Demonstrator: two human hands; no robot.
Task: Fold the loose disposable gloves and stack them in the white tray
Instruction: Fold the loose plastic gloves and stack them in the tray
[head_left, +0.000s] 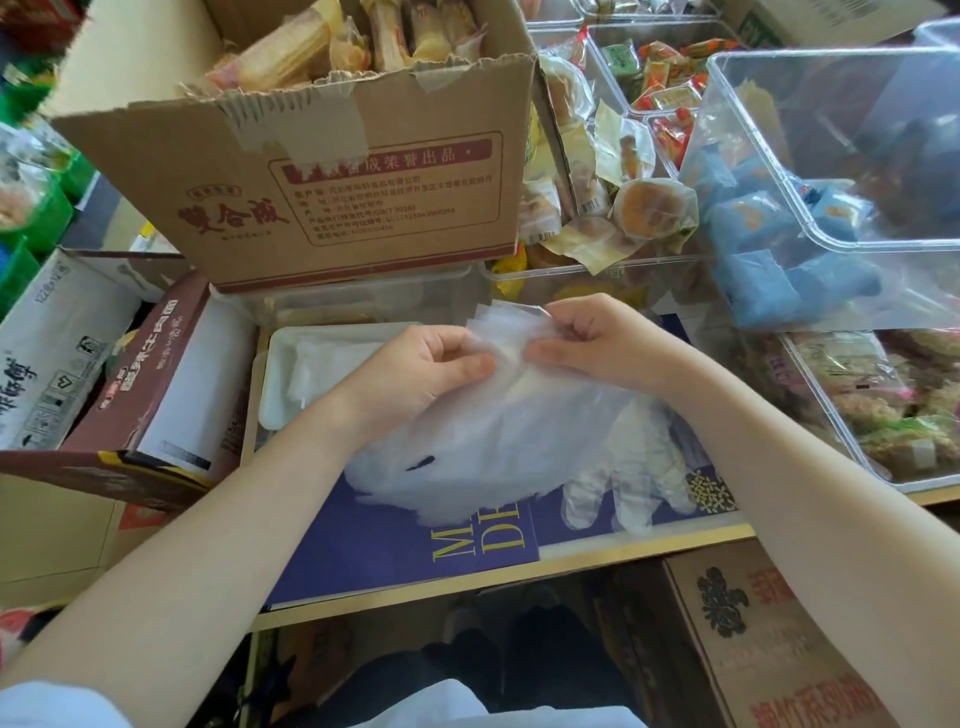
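Mid-fold: left hand (434, 364) and right hand (582, 338) pinching glove (511, 332); next, crease flat, set in tray (272, 374) at nine o'clock.

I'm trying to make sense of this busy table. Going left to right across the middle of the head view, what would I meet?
Brown carton → white tray → left hand → pinched glove → right hand → clear bin of snacks.

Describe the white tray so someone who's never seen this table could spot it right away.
Find the big open cardboard box of wrapped snacks at the back. Just in front of it, beside the left hand, lies the white tray. It is the only shallow, opaque white container; the neighbouring bins are clear plastic.
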